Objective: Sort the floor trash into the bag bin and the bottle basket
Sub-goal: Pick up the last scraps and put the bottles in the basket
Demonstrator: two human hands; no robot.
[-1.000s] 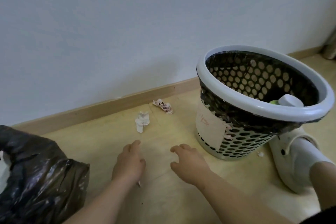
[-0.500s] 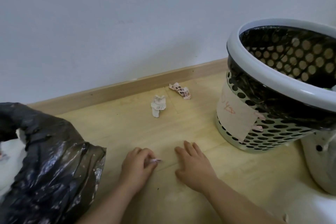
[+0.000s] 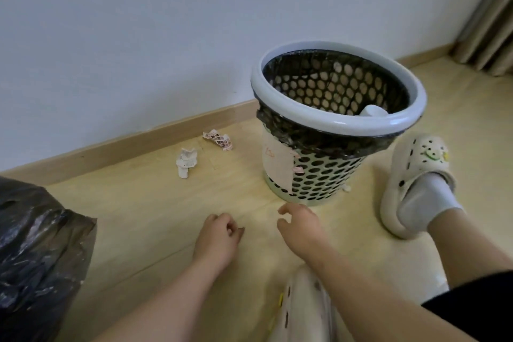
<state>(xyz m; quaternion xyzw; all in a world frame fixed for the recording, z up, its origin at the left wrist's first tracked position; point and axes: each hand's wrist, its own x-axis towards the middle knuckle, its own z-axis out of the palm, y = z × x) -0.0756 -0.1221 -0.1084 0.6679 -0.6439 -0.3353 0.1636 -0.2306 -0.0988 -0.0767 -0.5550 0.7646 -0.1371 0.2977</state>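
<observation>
The left hand [image 3: 219, 236] has its grip closed: curled fingers and thumb pinch a tiny dark scrap [image 3: 241, 229], too small to identify, just above the wooden floor [image 3: 155, 216]. At its 3 o'clock the right hand [image 3: 301, 226] hovers with its grip apart, fingers loosely bent and holding nothing. From between the hands, a crumpled white paper [image 3: 186, 161] lies on the floor at 11 o'clock, and a crumpled pink-patterned wrapper [image 3: 218, 139] lies a little beyond it near the baseboard [image 3: 125, 144], the two close but apart. At 1 o'clock stands the bottle basket [image 3: 333, 126], upright, perforated, lined with a black bag under a white rim, with a paper label [image 3: 277, 166] on its side and a white bottle [image 3: 373, 111] inside. A small white bit [image 3: 346, 189] lies at its foot. At 8 o'clock the crinkled black bag bin [image 3: 36, 253] fills the left edge. At 3 o'clock a foot in a white sock wears a cream slipper [image 3: 413, 180] beside the basket; a second slipper [image 3: 302, 311] shows at 6 o'clock. A curtain [image 3: 491, 22] hangs at the far right.
</observation>
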